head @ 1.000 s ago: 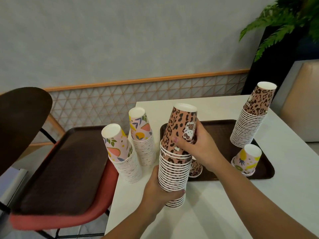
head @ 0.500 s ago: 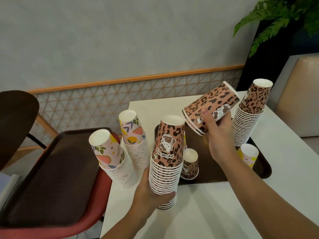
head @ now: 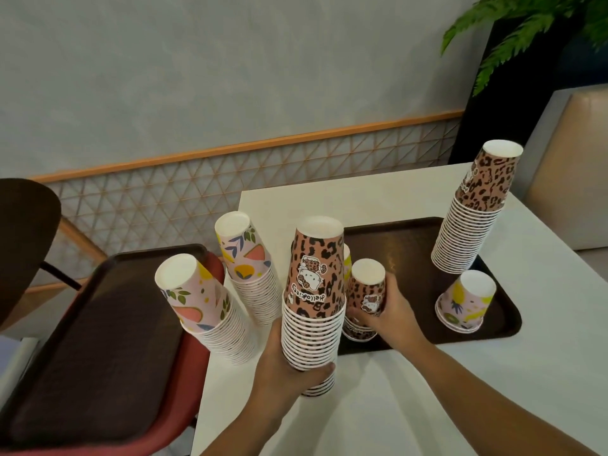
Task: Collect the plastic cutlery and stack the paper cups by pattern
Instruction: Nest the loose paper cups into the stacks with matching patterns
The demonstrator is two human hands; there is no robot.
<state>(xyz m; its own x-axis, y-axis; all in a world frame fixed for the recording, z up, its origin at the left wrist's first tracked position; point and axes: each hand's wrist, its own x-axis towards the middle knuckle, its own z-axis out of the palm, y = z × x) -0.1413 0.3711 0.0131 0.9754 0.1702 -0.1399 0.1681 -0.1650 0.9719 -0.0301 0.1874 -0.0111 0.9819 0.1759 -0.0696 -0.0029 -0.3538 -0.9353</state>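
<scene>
A: Where are the hands?

B: The left hand (head: 283, 366) grips the low part of the leopard stack (head: 314, 307), fingers curled round its rims, just off the near left corner of the tray (head: 411, 245). The stack stands upside down on the white table (head: 378, 406).

A: And the right?

B: The right hand (head: 391, 311) is on the tray's near left part, fingers wrapped round a short leopard pile (head: 365, 301) of upturned cups. That pile sits just beside the held stack, and whether the two touch I cannot tell.

A: What else is on the tray?

B: A tall leopard tower (head: 473, 212) at the tray's right side, leaning a little. In front of it, near the tray's near right corner, stands a fruit cup (head: 465, 302) upside down, with another rim or two under it. A sliver of one more cup shows behind the held stack, too hidden to name.

A: Off the tray?

B: Two floral stacks left of the tray on the table: the far one (head: 250, 268) near the table's left edge, the near one (head: 207, 307) tilting out over that edge. Beyond them, further left of the tray, a second tray (head: 98, 340) lies on a red chair (head: 177, 390).

A: Any cutlery?

B: I see none in view.
</scene>
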